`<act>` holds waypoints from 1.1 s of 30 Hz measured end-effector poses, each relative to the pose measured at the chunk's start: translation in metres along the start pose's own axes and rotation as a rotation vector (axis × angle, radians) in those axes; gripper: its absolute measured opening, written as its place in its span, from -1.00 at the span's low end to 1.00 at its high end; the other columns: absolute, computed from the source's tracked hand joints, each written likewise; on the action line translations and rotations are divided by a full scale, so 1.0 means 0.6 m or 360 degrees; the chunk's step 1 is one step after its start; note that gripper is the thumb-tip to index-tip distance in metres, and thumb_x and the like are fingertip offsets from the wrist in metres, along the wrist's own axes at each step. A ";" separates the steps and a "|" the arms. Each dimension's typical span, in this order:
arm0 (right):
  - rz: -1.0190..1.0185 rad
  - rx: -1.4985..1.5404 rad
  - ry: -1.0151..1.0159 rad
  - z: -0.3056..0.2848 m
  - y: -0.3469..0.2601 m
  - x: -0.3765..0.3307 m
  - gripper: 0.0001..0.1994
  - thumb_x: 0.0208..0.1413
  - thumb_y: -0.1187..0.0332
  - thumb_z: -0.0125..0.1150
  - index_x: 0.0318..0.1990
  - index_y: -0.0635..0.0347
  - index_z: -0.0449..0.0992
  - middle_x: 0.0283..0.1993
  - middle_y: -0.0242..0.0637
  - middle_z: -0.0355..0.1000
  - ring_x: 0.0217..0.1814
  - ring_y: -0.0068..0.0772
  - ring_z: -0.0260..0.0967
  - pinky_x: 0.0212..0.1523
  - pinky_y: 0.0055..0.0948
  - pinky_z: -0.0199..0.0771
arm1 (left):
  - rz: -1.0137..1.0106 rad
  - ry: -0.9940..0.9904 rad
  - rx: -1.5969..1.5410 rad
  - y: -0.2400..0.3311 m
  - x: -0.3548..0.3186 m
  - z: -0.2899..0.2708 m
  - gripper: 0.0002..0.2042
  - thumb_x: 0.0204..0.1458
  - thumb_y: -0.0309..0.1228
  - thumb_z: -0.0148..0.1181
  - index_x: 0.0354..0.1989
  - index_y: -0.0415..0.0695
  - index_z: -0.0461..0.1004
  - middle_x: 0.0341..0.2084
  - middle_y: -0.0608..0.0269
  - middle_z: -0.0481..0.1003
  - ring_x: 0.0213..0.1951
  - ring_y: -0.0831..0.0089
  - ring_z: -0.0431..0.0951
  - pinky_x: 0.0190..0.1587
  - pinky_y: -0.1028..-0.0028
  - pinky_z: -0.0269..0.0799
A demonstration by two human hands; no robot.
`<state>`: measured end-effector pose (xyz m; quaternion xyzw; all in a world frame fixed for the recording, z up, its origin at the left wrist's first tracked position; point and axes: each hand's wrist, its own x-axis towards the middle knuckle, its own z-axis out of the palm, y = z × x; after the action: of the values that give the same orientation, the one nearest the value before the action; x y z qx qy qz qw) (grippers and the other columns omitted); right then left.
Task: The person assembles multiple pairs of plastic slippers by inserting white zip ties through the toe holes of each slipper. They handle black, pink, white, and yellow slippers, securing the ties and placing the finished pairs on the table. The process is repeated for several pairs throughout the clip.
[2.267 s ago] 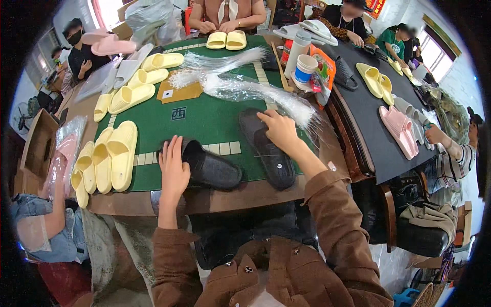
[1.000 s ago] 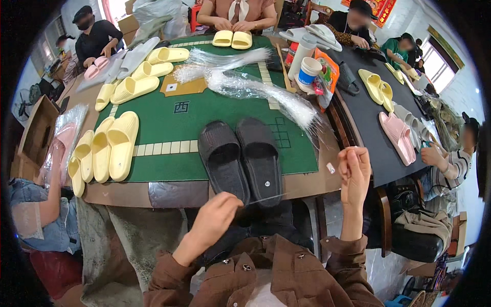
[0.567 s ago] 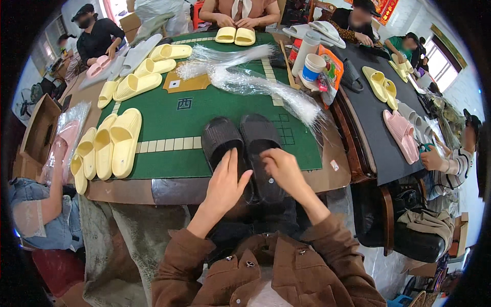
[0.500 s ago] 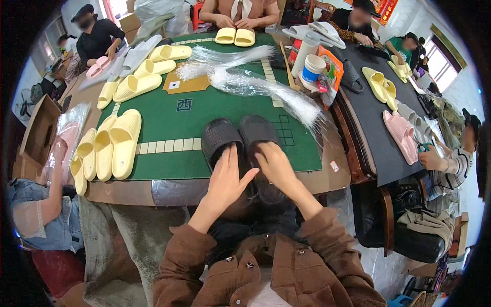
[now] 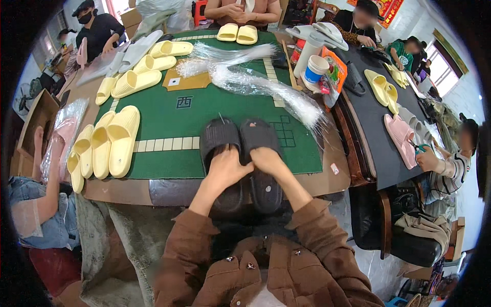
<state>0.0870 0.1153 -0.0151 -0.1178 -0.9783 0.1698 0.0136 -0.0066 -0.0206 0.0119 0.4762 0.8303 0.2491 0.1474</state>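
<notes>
Black slippers [image 5: 240,153] side by side at near edge of green mat [image 5: 169,123]; left hand [image 5: 228,168] and right hand [image 5: 267,159] pressed on their insoles, fingers touching between; grasp impossible to tell.

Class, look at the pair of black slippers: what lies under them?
The black slippers lie side by side, toes on the green mat, heels past the table edge. Both hands, left hand and right hand, cover their middles, hiding what is beneath there.
</notes>
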 end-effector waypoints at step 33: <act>0.0014 0.0787 0.0796 -0.061 -0.069 -0.120 -0.77 0.14 0.32 0.05 -0.34 0.33 0.53 -0.29 -0.04 0.51 -0.22 0.00 0.47 -0.20 -0.16 0.45 | -0.0186 0.0327 0.0138 -0.001 -0.013 0.070 -0.64 0.02 -0.29 0.16 -0.24 -0.43 0.36 -0.25 -0.30 0.43 -0.12 -0.21 0.42 -0.06 0.04 0.32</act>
<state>0.1499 0.0727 0.0340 -0.1531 -0.8734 0.3677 0.2802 0.0170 -0.0161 -0.0232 0.4048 0.8774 0.2516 0.0551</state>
